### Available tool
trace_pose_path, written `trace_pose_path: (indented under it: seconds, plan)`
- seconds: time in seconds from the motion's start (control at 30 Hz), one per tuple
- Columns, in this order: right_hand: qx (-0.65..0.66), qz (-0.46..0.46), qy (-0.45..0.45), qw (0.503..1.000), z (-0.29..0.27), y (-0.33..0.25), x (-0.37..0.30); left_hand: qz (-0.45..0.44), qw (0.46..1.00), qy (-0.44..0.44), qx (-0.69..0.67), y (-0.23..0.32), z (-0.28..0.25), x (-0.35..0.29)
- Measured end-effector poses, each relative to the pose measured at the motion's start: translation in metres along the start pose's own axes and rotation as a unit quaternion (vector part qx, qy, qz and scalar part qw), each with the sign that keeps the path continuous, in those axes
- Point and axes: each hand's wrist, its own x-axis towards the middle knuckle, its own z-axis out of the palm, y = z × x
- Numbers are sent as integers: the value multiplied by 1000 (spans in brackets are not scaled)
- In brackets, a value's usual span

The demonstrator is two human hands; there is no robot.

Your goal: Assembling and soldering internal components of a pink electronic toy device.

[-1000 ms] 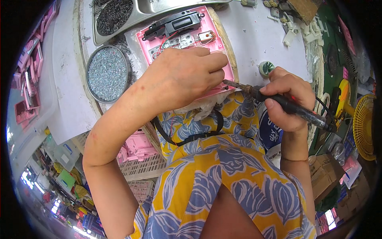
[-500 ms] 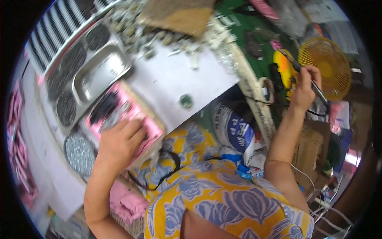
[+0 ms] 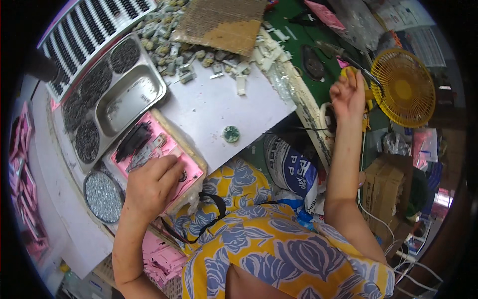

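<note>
My left hand (image 3: 149, 185) rests over a pink plastic shell (image 3: 191, 173) at the near edge of the white work surface. Its thumb and fingers are pinched together; whatever is between them is hidden. In the shell lie a black part (image 3: 133, 141) and small metal pieces (image 3: 158, 142). My right hand (image 3: 350, 97) is raised over the green mat at the right, palm up, fingers loosely curled and apart, holding nothing I can see. Just beyond its fingertips lies a dark pen-shaped tool with a cable, probably a soldering iron (image 3: 366, 74). A yellow item (image 3: 348, 71) shows partly behind the fingers.
A metal tray (image 3: 158, 82) holds small black parts. Beside it stands a round dish of silvery bits (image 3: 103, 196). Several small motors (image 3: 164, 49) lie under cardboard (image 3: 219, 25). A small green round container (image 3: 231, 133) sits on the white sheet; a yellow basket (image 3: 430, 89) stands far right.
My right hand has let go of the pen-shaped tool and moved left, leaving it by the yellow basket. My left hand stays at the pink shell. A dark blurred shape has appeared at the far left.
</note>
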Motion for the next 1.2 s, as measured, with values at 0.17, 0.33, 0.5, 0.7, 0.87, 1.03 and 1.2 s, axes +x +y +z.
trace_pose_path:
  seconds: [0.17, 0.33, 0.5, 0.7, 0.87, 1.03, 1.2]
  plan:
    - [-164, -9, -266, 950, 76, 85, -123, -162, 963, 211, -45, 4, -19, -22]
    - [-473, -304, -571, 599, 151, 140, -158, -223, 904, 343, -121, 0, -16, -53]
    - [-554, -313, -535, 556, 163, 162, -166, -246, 917, 302, -84, 18, -8, -60]
    - [-601, -275, -471, 584, 152, 153, -184, -127, 967, 209, 64, 6, 3, -5]
    - [-533, -305, -450, 648, 159, 145, -149, -104, 971, 163, 144, -18, -2, 2]
    - [-489, -305, -462, 674, 180, 175, -125, -134, 969, 183, 100, -26, -5, -4]
    - [-492, -321, -475, 656, 190, 188, -128, -142, 968, 162, 125, -18, -2, 1]
